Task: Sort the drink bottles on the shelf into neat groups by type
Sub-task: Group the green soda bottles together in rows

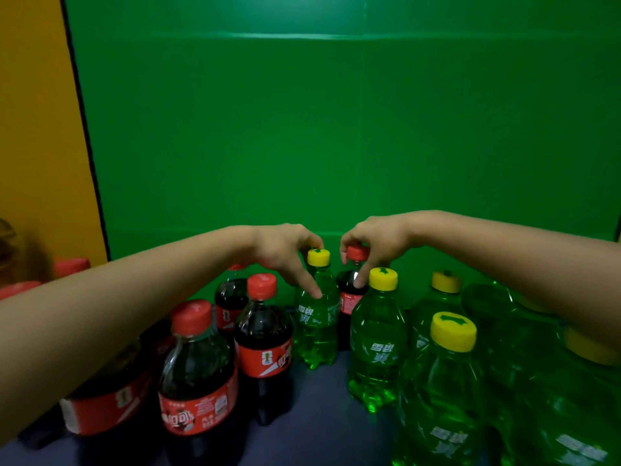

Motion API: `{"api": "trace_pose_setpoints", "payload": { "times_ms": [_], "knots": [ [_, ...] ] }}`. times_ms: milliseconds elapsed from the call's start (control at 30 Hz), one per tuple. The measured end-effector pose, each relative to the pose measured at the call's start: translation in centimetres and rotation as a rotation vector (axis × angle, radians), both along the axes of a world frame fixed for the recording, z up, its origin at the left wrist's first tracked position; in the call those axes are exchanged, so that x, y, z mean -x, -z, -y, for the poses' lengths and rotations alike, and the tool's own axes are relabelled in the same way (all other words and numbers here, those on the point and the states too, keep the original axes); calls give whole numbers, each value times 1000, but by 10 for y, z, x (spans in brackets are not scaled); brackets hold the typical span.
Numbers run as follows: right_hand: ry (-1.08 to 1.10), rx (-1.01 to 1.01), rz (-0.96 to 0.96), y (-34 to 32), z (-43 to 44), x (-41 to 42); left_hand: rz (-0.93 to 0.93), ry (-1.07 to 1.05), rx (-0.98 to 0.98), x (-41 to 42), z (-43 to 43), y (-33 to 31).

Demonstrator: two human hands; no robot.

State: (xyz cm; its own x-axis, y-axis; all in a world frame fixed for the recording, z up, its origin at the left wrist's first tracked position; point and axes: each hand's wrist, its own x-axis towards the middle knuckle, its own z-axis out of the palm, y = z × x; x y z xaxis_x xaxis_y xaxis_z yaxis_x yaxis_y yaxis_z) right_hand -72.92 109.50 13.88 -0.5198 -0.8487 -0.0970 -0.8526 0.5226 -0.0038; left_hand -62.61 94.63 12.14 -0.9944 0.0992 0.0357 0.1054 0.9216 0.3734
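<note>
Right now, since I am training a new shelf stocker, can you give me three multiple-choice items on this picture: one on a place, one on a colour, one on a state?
1. Where do most cola bottles stand?
A) on the left
B) on the right
C) lying flat in front

2. What colour are the caps of the green bottles?
A) red
B) yellow
C) white

3. What is the right hand doing?
A) hanging idle
B) gripping a green bottle
C) gripping a red-capped cola bottle

Answers:
1 A, they cluster left of the green ones.
2 B, every visible cap is yellow.
3 C, its fingers curl round the red cap.
</note>
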Motion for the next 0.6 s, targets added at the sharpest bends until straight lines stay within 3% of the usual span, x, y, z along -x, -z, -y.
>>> {"api": "trace_pose_setpoints", "payload": {
  "times_ms": [400,600],
  "knots": [
    [-30,81,-1,0,11,14,-124,158,187,6,-25,1],
    [-74,86,270,-4,21,18,-168,170,305,8,-36,2]
  ]
}}
